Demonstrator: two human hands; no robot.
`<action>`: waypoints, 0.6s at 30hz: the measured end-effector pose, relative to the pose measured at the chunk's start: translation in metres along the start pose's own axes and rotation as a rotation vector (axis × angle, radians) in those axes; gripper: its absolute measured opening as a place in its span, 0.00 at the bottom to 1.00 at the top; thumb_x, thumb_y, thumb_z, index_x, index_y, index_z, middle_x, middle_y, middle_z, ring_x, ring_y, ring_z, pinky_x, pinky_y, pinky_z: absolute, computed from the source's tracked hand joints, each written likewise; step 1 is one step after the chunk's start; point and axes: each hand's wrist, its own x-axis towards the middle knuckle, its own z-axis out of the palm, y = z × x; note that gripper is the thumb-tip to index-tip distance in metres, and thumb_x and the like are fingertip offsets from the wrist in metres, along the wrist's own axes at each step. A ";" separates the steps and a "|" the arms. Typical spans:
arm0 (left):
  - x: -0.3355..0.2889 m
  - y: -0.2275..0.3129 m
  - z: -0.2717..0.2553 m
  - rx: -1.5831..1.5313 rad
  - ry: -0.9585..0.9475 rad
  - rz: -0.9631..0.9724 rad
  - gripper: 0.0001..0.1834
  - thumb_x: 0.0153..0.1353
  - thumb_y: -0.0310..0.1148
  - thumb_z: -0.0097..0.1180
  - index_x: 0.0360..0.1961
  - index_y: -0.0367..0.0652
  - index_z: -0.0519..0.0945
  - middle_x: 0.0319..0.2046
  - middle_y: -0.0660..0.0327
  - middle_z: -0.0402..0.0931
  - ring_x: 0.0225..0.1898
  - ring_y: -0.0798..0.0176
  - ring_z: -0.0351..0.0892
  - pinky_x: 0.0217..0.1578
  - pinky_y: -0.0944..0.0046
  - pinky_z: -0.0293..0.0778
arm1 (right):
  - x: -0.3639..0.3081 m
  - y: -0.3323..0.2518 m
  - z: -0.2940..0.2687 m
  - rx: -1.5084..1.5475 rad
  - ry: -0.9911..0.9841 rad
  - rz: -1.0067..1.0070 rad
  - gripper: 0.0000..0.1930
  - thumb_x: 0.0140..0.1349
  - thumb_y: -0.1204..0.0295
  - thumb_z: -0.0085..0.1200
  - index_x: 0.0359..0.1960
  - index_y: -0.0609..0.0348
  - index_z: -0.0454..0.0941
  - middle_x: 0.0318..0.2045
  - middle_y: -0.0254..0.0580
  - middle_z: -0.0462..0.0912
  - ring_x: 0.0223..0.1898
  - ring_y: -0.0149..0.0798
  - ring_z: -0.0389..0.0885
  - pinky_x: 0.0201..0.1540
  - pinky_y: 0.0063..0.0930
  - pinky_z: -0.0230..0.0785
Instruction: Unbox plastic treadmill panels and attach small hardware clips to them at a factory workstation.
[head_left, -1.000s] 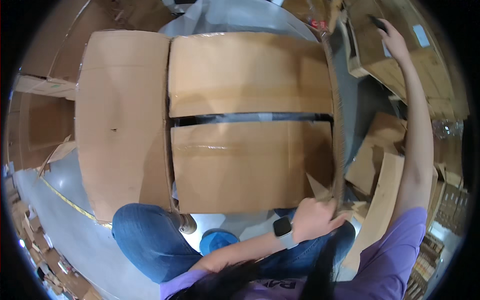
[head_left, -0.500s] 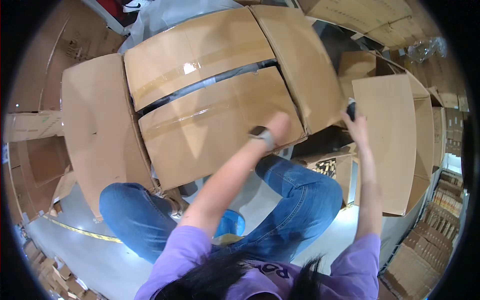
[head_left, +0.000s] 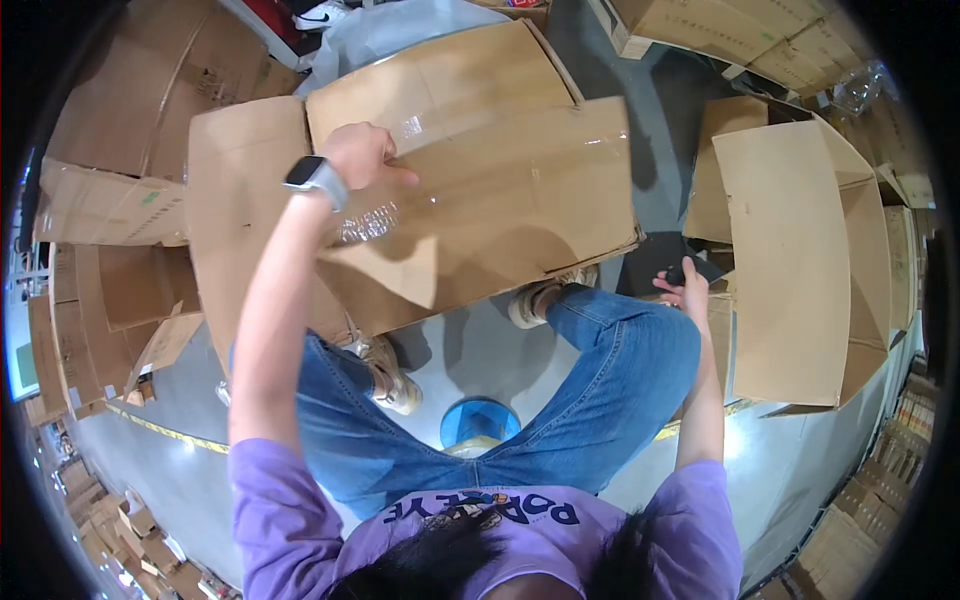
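- A large cardboard carton (head_left: 520, 215) sits directly in front of the person, just beyond the knees; its contents are hidden under the flaps.
- The left hand (head_left: 360, 158) is over the carton's top, fingers partly curled and 1 finger reaching to the right; whether it pinches the cardboard or only rests on it, I cannot tell.
- A smartwatch (head_left: 305, 174) with a pale strap is on the left wrist.
- Clear tape (head_left: 368, 224) glints on the cardboard near that hand.
- The right hand (head_left: 692, 290) is beside the right knee, well apart from the carton, with its fingers wrapped around a black handheld tool (head_left: 676, 272); they cover much of it, and its exact kind is hard to make out.
- To the right stands an open cardboard box (head_left: 787, 265), its inside mostly concealed by a raised panel.
- Between the 2 feet, a round blue object (head_left: 462, 424) is partly hidden by the thighs.
- At the upper edge, a translucent plastic sheet (head_left: 372, 42) is cut off by the frame.
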 end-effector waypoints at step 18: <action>-0.218 0.238 0.140 -0.159 -0.144 0.587 0.11 0.46 0.40 0.56 0.19 0.44 0.81 0.20 0.52 0.78 0.24 0.49 0.80 0.25 0.55 0.76 | -0.150 -0.203 -0.034 0.102 0.267 -0.703 0.19 0.60 0.56 0.56 0.36 0.63 0.74 0.27 0.45 0.81 0.23 0.33 0.81 0.25 0.22 0.73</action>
